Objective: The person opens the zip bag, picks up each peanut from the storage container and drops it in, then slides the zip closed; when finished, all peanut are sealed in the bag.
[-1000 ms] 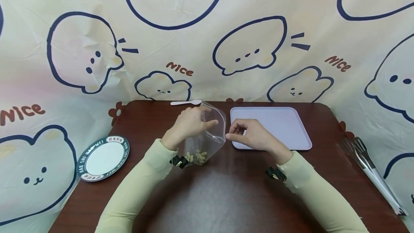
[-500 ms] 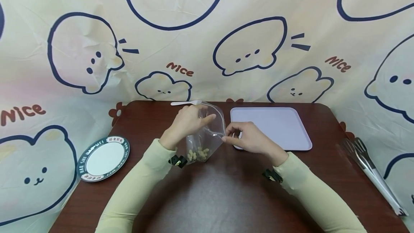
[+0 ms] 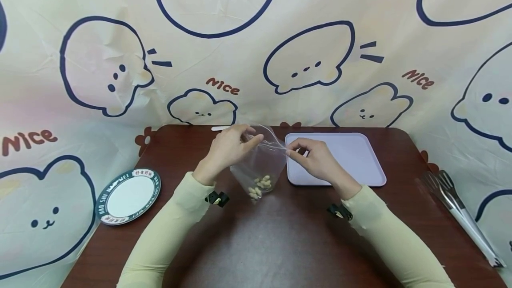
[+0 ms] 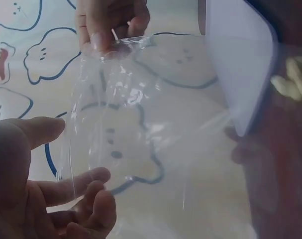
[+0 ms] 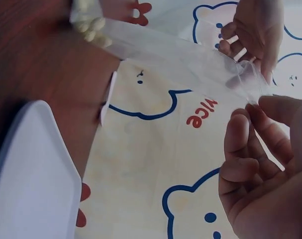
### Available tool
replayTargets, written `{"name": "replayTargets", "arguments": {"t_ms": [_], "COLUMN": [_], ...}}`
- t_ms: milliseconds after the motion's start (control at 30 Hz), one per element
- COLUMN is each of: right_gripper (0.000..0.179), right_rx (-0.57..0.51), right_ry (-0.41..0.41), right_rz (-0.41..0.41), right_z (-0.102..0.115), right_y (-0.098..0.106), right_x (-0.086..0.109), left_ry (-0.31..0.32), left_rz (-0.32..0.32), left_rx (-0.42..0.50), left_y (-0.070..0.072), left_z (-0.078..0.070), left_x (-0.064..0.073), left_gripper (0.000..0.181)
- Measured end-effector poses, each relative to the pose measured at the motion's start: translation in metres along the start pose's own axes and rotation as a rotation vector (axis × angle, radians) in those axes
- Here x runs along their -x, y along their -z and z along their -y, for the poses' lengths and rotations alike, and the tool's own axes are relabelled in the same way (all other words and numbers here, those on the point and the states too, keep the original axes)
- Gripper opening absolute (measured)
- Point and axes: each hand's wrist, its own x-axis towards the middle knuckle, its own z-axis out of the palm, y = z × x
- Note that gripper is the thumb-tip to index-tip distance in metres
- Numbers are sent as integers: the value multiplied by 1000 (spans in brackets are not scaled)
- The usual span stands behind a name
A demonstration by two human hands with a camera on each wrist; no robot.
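A clear zip bag (image 3: 260, 163) hangs between the two hands, with several unshelled peanuts (image 3: 261, 186) in its bottom. At one corner of its mouth my right hand (image 3: 316, 157) pinches the rim between thumb and forefinger; the right wrist view shows this pinch (image 5: 252, 102) closely. At the opposite side of the mouth is my left hand (image 3: 228, 146), its thumb spread away from the fingers. In the left wrist view the left thumb (image 4: 44, 132) stands apart from the film, and the loosely bent fingers (image 4: 91, 179) touch the bag's edge.
A pale lavender tray (image 3: 344, 159) lies behind the right hand. At the left edge sits a green-rimmed white plate (image 3: 130, 197); metal tongs (image 3: 464, 217) lie along the right edge. A white plastic spoon (image 3: 219, 128) at the back is partly hidden by the left hand.
The bag has been lifted and swung right, so the peanuts have shifted right. My right hand has risen with the pinched corner; the left hand has moved slightly up and left.
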Motion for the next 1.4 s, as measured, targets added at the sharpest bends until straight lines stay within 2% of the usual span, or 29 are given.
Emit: {"name": "replayTargets", "arguments": {"t_ms": [200, 433, 800, 900, 967, 1067, 1133, 1233, 1400], "right_gripper": [12, 17, 15, 15, 15, 16, 17, 18, 17], "right_rx": [-43, -89, -233, -263, -271, -277, -280, -287, -306], "right_ry": [-30, -15, 36, 50, 47, 36, 28, 25, 36], "right_rz": [-118, -224, -288, -291, -286, -281, -283, -288, -306], "right_z": [2, 5, 10, 11, 11, 9, 8, 7, 6], "right_y": [8, 17, 25, 26, 26, 26, 26, 28, 30], "right_x": [-2, -6, -9, -11, -11, -12, -11, -11, -11], "left_ry": [-14, -115, -234, -240, -232, -220, -218, -233, -263], "left_rz": [-55, -119, -321, -353, -352, -310, -282, -257, -235], "left_rx": [4, 99, 236, 251, 255, 287, 308, 336, 331], "left_y": [2, 5, 8, 9, 9, 9, 9, 9, 11], "left_z": [2, 3, -2, -2, -1, 2, 3, 6, 10], "left_x": [3, 4, 3, 3, 3, 3, 3, 2, 3], "left_gripper": [46, 26, 17, 21, 31, 47, 50, 46, 32]}}
